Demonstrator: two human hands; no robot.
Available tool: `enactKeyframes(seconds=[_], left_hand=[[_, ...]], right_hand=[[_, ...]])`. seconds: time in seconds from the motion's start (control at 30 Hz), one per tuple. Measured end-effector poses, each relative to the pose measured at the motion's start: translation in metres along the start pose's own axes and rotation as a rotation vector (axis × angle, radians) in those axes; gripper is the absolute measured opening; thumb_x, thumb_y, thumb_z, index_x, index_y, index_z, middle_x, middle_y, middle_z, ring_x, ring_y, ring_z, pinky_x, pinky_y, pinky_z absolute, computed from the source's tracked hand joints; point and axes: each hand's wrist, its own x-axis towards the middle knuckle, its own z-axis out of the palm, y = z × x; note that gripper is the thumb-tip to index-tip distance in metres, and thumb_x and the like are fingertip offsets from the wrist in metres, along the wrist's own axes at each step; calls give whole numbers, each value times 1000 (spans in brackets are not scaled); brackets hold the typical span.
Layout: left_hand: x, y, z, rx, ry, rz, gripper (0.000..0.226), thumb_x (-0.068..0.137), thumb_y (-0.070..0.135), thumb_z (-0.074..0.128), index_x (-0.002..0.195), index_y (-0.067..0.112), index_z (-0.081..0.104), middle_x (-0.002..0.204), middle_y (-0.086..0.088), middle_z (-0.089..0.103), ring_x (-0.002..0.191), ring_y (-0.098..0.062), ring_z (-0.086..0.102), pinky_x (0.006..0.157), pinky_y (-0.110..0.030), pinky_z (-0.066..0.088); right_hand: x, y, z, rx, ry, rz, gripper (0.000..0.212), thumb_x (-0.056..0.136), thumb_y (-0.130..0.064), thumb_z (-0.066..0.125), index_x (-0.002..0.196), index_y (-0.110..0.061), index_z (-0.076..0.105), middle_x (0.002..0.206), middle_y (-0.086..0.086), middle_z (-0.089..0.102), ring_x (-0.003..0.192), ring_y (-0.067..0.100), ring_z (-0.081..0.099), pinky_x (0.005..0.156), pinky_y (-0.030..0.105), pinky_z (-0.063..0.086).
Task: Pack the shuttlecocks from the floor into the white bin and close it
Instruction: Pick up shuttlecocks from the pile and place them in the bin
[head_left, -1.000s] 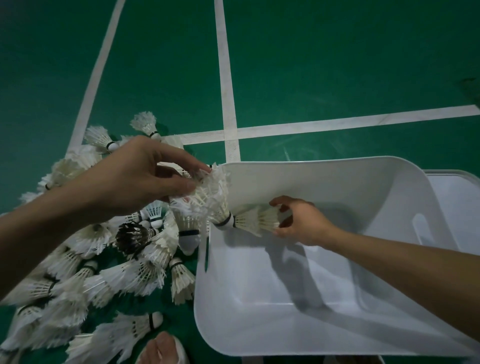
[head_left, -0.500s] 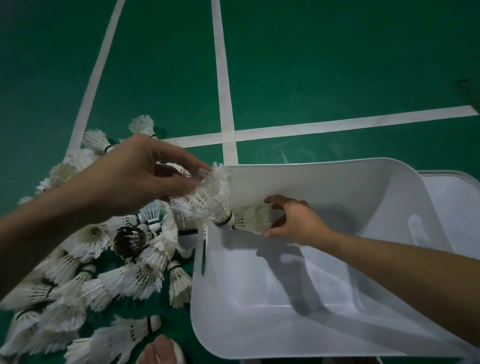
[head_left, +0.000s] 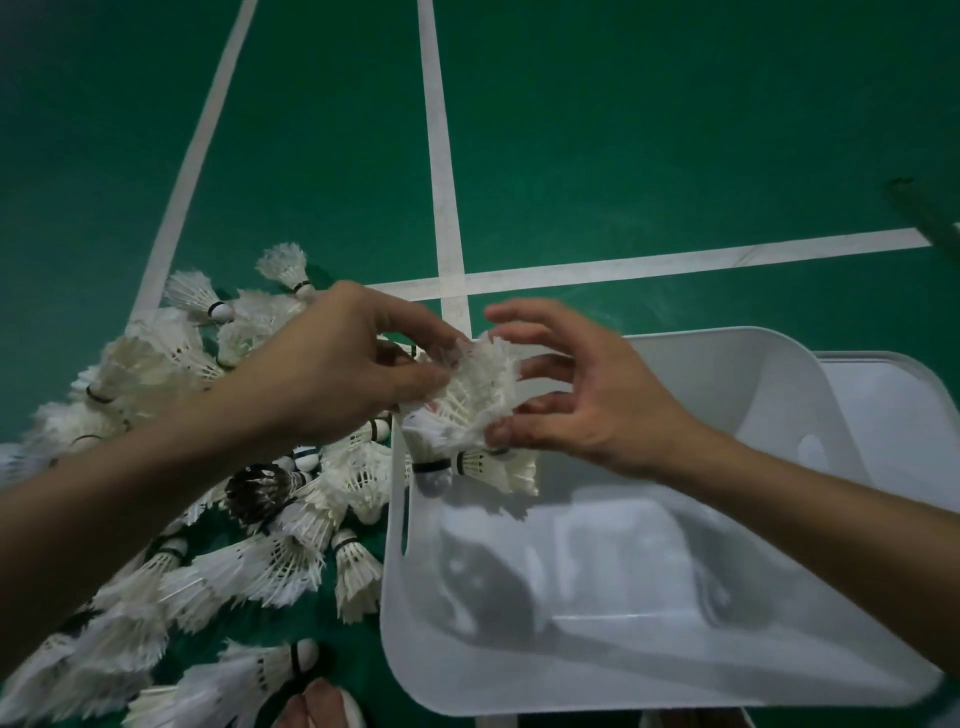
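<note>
The white bin (head_left: 779, 374) stands open at the right, tilted toward me. A pile of several white shuttlecocks (head_left: 291, 566), one dark one (head_left: 260, 491) among them, lies on the green floor left of it. My left hand (head_left: 332, 374) pinches the feathered skirt of a shuttlecock (head_left: 475, 395) above the bin's left rim, cork pointing down. My right hand (head_left: 582, 395) curls its thumb and fingers round the other side of that skirt. Another shuttlecock (head_left: 506, 470) lies just below, against the bin's inner left wall.
A white lid (head_left: 893, 415) lies flat behind the bin at the right. White court lines (head_left: 441, 171) cross the green floor beyond the pile. Toes of a foot (head_left: 317, 706) show at the bottom edge between pile and bin.
My right hand let go of the shuttlecock it held inside the bin and rose to the skirt of the one in my left hand. My left hand stayed by the rim.
</note>
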Motion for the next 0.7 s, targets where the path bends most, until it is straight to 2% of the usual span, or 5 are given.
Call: enactKeyframes(seconds=[0.1,0.23,0.37,0.6,0.7], left_hand=[[0,-6,4,29,26,-20,19,80,13,72,81,32,72,80,16,72,72,-19,70,73,-51,57],[0,-13,5,1,11,-39,14,80,17,72,83,31,73,83,9,73,75,-28,70,73,-57,56],[1,-15,4,-86,-9,-34,30,78,17,71,102,33,67,90,12,72,75,-10,71,65,-22,58],[-3,-22,-3,79,-24,-51,45,74,19,76,111,41,63,95,20,68,82,3,66,73,-22,56],[-4,-23,0,205,-19,-23,45,77,23,75,116,41,62,92,22,65,81,5,64,74,-16,53]], right_hand=[[1,-2,12,-42,-80,-38,77,58,-21,89,122,-36,51,114,-4,59,91,16,68,79,35,59],[3,-1,17,-120,-57,-95,72,64,-13,87,122,-30,49,107,-2,64,88,18,68,77,37,59],[4,2,11,-137,5,-77,67,65,-11,86,120,-29,51,108,-3,64,88,14,69,75,38,60],[-12,22,-13,-229,143,-82,83,67,-8,84,127,-44,40,93,4,65,81,17,66,75,30,58],[-22,44,-27,-332,129,-22,84,69,-9,83,126,-53,41,97,-1,63,77,25,64,74,37,58]])
